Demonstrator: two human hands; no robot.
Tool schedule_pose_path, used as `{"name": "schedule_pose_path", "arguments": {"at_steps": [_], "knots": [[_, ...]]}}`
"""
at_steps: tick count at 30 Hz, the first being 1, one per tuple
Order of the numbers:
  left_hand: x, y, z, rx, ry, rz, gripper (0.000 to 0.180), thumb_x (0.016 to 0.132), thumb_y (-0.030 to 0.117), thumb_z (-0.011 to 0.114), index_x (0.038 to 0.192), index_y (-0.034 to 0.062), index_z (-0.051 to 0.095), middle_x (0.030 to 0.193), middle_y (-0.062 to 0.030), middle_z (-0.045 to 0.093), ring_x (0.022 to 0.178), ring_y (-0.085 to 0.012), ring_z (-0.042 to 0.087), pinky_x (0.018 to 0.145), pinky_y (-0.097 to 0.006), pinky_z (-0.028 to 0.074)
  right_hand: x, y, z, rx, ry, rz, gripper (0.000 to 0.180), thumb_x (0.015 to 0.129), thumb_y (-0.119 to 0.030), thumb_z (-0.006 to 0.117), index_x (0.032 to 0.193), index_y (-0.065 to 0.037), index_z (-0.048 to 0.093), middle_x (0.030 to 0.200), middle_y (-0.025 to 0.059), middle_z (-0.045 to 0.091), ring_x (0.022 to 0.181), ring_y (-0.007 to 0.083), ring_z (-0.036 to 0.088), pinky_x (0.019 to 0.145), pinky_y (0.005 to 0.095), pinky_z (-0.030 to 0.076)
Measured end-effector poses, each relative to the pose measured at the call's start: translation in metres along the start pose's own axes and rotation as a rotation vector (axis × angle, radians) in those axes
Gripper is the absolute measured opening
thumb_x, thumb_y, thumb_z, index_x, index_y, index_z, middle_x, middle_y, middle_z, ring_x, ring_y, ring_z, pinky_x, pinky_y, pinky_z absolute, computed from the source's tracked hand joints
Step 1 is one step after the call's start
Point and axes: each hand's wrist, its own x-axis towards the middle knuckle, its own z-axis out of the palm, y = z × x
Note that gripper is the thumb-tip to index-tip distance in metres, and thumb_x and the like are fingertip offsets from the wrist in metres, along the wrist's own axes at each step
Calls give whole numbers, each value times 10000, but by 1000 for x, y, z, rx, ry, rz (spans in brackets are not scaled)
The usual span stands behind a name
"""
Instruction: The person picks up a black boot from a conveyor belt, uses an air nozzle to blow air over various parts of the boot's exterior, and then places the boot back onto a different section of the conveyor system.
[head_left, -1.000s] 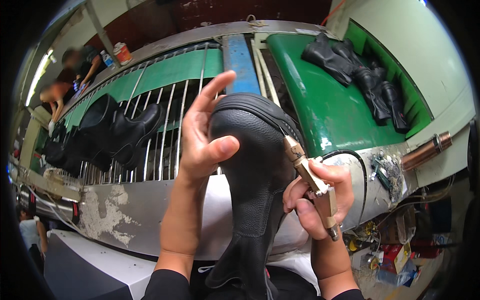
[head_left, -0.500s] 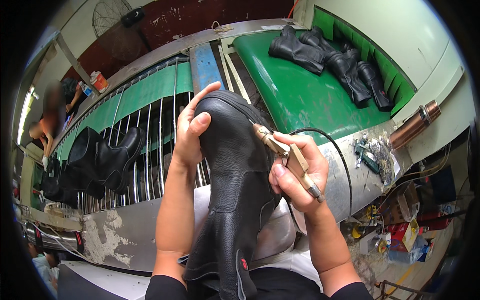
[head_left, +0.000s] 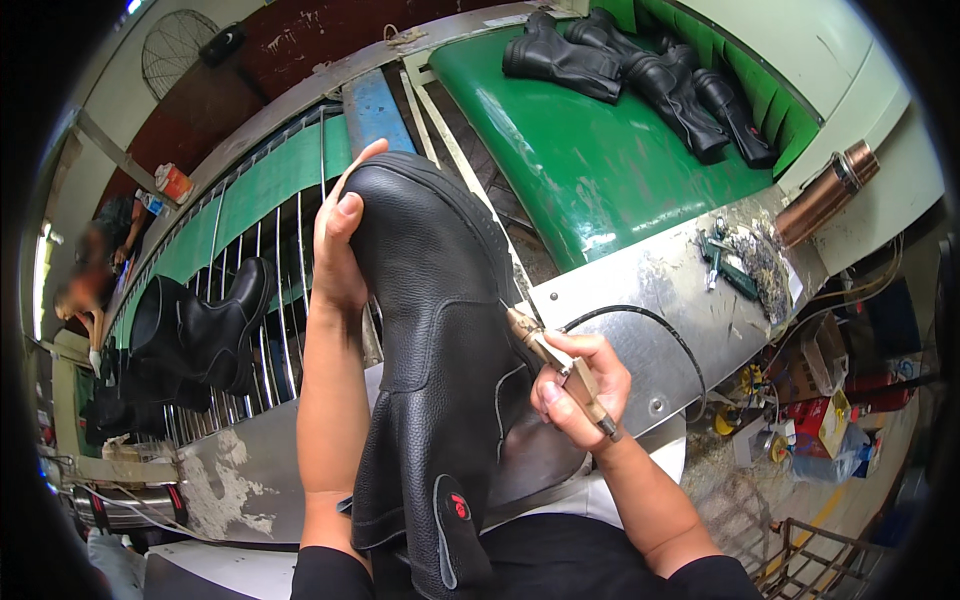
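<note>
A tall black leather boot (head_left: pixel 430 290) lies along my lap, its rounded toe pointing away and its shaft toward me. My left hand (head_left: pixel 343 250) is closed around the toe end, thumb on the upper and fingers behind it. In my right hand (head_left: pixel 590 385) is a brass-coloured nozzle tool (head_left: pixel 578 380) with a lever. The nozzle points at the boot's right side, along the sole edge near the instep. Whether its tip touches the boot I cannot tell. A small red mark shows on the pull tab.
More black boots lie on the green conveyor belt (head_left: pixel 560 170). At left, boots (head_left: pixel 215 325) rest on metal rollers (head_left: pixel 285 300). A black hose (head_left: pixel 665 345) curves over the metal ledge near a copper-coloured pipe (head_left: pixel 828 193). A person (head_left: pixel 85 290) is at far left.
The boot and both hands have shifted left in view. My right hand and the nozzle tool have moved back along the boot's sole edge from near the toe toward the instep.
</note>
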Motion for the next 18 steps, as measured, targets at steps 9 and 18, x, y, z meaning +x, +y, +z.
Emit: {"name": "schedule_pose_path", "arguments": {"at_steps": [9,18], "knots": [[-1,-8,-9,-109,22,-47,818,788,470,659,1398,-21,422,1161,-166,629,1003,-252,653,896,-379,542,-30,9,-4,10,25,65,414,843,37,566,1252,44,499,744,69,578,585,85,536,543,244,457],[-43,-29,-82,-263,215,-267,757,825,622,621,1278,20,543,1252,-166,604,1116,-307,618,954,-469,530,-43,2,-6,466,192,403,395,868,-74,556,1235,47,473,642,78,494,483,135,476,481,285,431]]}}
